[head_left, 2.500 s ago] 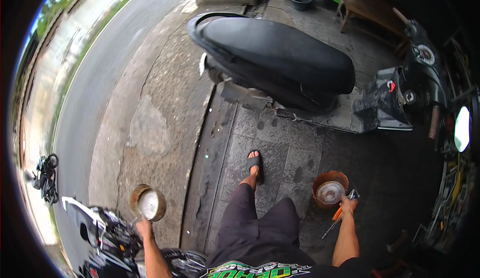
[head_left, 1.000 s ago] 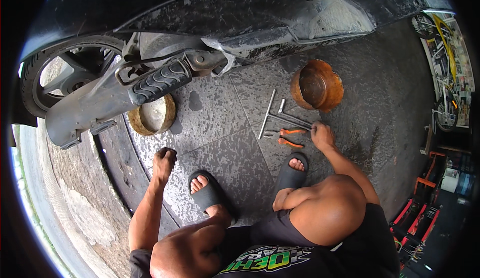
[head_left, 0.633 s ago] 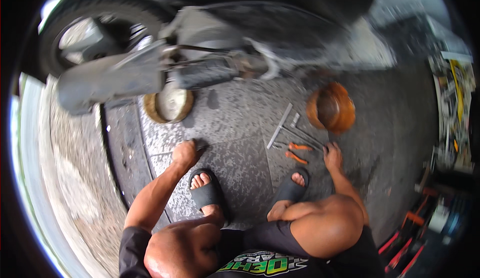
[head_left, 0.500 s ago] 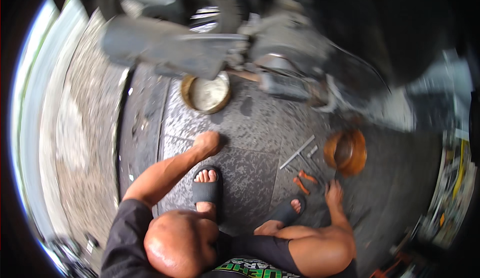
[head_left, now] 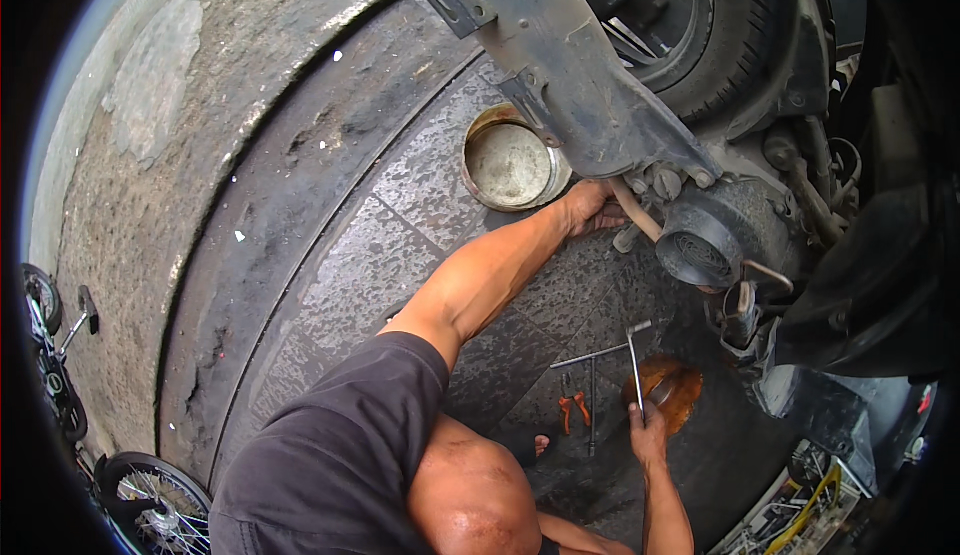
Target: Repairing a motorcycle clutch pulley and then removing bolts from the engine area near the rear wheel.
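My left hand [head_left: 590, 205] reaches under the scooter's exhaust [head_left: 560, 75], beside a curved pipe [head_left: 635, 205], with fingers curled; what they grip is hidden. A round stained metal pan [head_left: 508, 165] lies just left of that hand. My right hand [head_left: 646, 425] grips an upright T-handle wrench [head_left: 635, 360] over a rusty orange-brown container [head_left: 680, 395]. Orange-handled pliers [head_left: 582, 410] and another T-shaped tool [head_left: 593, 385] lie on the dark tiles to its left.
The scooter's rear wheel [head_left: 715, 25] and underside fill the upper right. A raised concrete edge [head_left: 250, 125] curves down the left side. Parked two-wheelers show at the lower left, including a spoked wheel [head_left: 155, 510]. Assorted parts [head_left: 800, 495] stand at the lower right.
My view has swung and tilted toward the scooter's underside. My left hand has moved forward beneath the exhaust; my right hand has lifted a T-handle wrench from the tiles.
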The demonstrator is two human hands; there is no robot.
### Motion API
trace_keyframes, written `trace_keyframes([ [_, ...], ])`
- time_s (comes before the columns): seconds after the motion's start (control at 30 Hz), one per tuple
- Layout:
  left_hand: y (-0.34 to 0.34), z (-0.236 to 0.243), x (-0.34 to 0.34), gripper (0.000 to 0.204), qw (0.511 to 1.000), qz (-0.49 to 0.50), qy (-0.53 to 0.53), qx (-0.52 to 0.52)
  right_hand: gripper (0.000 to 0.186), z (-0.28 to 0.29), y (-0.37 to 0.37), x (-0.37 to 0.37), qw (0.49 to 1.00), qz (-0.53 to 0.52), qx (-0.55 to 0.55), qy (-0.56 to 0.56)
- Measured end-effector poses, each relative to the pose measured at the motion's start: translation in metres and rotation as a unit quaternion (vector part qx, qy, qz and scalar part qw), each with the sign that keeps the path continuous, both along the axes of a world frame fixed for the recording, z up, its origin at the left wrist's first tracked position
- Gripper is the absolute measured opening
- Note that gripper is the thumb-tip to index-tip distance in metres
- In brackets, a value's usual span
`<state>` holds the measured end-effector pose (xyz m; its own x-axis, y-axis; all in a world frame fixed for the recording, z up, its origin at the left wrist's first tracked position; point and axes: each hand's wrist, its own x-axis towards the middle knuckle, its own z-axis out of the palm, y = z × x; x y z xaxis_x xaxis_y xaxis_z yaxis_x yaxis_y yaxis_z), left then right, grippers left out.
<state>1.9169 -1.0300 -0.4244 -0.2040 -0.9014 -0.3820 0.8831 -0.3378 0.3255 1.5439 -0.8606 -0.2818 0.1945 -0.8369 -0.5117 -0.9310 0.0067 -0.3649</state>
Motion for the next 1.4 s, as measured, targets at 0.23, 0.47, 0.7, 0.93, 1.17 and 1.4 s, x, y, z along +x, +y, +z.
trace_keyframes([
  [0.23,-0.034,0.001,-0.03,0.034,0.984,0.004,0.08,-0.157,0.034,-0.018,-0.045,0.099,0.994,-0.023,-0.108,-0.022],
  [0.47,-0.045,-0.035,-0.039,0.031,0.987,0.036,0.098,-0.121,0.039,-0.065,-0.07,0.172,0.981,-0.047,-0.173,-0.078],
  [0.7,-0.042,-0.049,-0.043,0.035,0.975,0.053,0.191,-0.103,0.036,-0.076,-0.072,0.212,0.971,-0.079,-0.199,-0.105],
  [0.93,-0.035,-0.046,-0.034,0.035,0.952,0.055,0.274,-0.127,0.034,-0.115,-0.074,0.218,0.95,-0.167,-0.171,-0.202],
  [1.17,-0.025,-0.037,-0.018,0.026,0.918,0.058,0.329,-0.215,0.027,-0.099,-0.107,0.204,0.883,-0.319,0.033,-0.343],
  [1.4,-0.025,-0.039,-0.024,0.018,0.865,0.055,0.389,-0.312,0.027,-0.089,-0.134,0.182,0.924,-0.259,0.039,-0.278],
])
